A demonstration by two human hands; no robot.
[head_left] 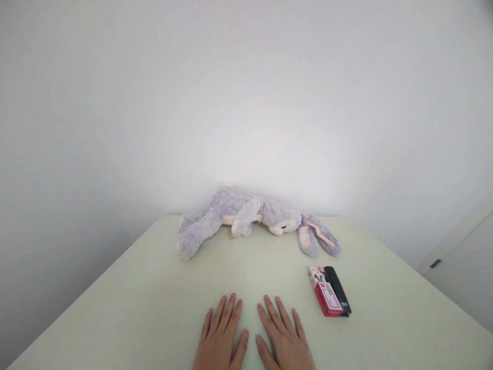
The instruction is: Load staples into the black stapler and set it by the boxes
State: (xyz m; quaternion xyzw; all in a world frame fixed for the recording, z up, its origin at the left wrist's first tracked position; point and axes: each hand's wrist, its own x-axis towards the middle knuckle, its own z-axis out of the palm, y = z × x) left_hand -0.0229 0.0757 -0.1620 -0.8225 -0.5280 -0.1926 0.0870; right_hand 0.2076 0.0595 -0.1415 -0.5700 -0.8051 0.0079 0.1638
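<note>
My left hand lies flat on the pale green table, palm down with its fingers spread. Beside it, my right hand rests the same way, a small gap between the two thumbs. Neither holds anything. To the right of my right hand are a small red and white box and a black stapler, side by side. A small white packet with printing sits at the far end of the box; its contents are too small to make out.
A lilac plush rabbit lies on its side along the table's back edge, ears to the right and legs to the left. Behind it rises a plain white wall. At the far right a white panel with a dark handle stands beyond the table.
</note>
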